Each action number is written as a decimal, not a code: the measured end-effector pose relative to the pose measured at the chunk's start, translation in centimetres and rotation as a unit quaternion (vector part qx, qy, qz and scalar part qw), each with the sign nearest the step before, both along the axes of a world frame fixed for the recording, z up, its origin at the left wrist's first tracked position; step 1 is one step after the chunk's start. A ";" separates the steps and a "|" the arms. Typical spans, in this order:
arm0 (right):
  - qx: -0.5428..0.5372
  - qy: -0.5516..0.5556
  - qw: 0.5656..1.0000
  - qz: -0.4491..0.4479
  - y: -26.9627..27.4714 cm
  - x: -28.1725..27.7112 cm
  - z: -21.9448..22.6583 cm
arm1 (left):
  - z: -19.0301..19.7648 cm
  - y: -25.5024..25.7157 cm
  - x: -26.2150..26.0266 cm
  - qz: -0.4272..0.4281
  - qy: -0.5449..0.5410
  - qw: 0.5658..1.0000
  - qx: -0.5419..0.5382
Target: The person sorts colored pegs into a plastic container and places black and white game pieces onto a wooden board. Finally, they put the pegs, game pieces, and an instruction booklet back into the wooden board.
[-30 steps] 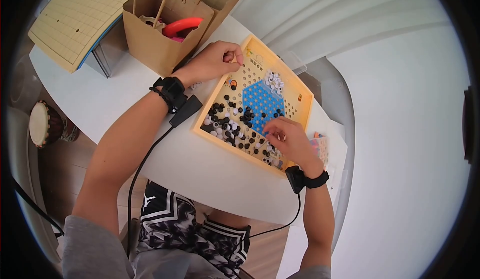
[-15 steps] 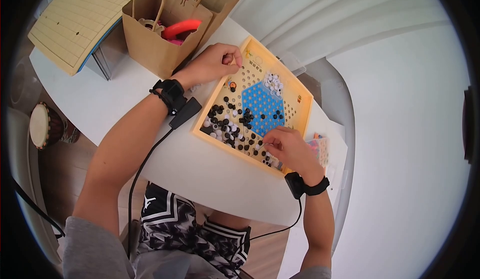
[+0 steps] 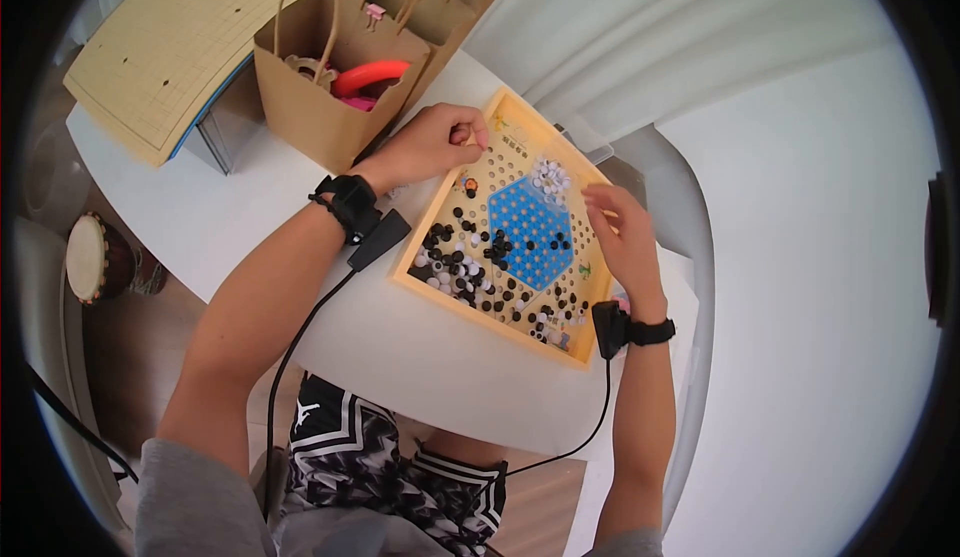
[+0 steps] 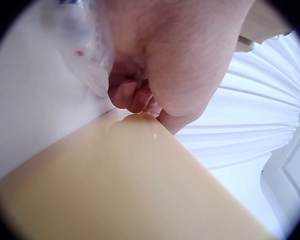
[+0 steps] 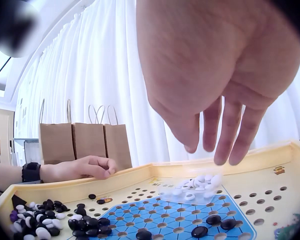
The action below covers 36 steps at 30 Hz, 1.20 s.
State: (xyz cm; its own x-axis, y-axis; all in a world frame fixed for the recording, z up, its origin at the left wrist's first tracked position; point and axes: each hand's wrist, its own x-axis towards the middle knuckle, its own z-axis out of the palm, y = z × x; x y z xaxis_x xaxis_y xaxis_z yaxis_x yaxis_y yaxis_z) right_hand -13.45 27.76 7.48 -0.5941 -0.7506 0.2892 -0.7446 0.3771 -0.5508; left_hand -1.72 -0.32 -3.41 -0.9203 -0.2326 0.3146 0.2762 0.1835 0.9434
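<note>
A shallow wooden game tray [image 3: 470,319] lies on the white table, with a blue hexagonal hole grid [image 3: 512,219] printed in its middle. My left hand [image 3: 435,144] rests on the tray's left rim, fingers loosely curled, as the left wrist view also shows. Over the tray's right side hovers my right hand [image 3: 628,247], its fingers [image 5: 225,130] extended downward and nothing held between them. Below those fingers, at the grid's far edge, a clear plastic container [image 5: 190,197] holds white pieces [image 5: 202,181]. A few black pieces [image 5: 200,231] sit on the blue grid.
Mixed black and white pieces [image 3: 462,267] are heaped along the tray's near left side. Paper bags [image 3: 320,107] stand beyond my left hand, beside a tan gridded board [image 3: 150,67]. White curtains [image 3: 600,27] hang behind the table. A drum [image 3: 90,257] stands on the floor.
My right hand has risen from the pieces at the tray's near right corner and moved away from me along the right side, its fingers straightening. The left hand keeps its place on the rim.
</note>
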 end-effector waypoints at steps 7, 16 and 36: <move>0.256 -0.119 0.957 0.065 3.2 5.0 1.9 | 0.4 0.2 0.3 0.000 -0.018 1.000 -0.001; 0.307 -0.070 0.944 0.096 4.2 8.4 0.6 | 0.2 0.2 0.1 -0.007 -0.017 1.000 0.008; 0.224 -0.087 0.971 -0.008 1.8 3.4 2.7 | -0.3 0.1 -0.2 0.004 -0.013 1.000 0.005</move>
State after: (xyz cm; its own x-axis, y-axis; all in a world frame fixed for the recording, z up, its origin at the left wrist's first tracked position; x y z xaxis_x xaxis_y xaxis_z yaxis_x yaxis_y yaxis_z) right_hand -10.06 29.56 10.16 -0.6176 -0.7677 -0.1709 -0.6465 0.6193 -0.4457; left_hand -1.91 -0.23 -3.66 -0.9262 -0.2424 0.2889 0.2506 0.1770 0.9518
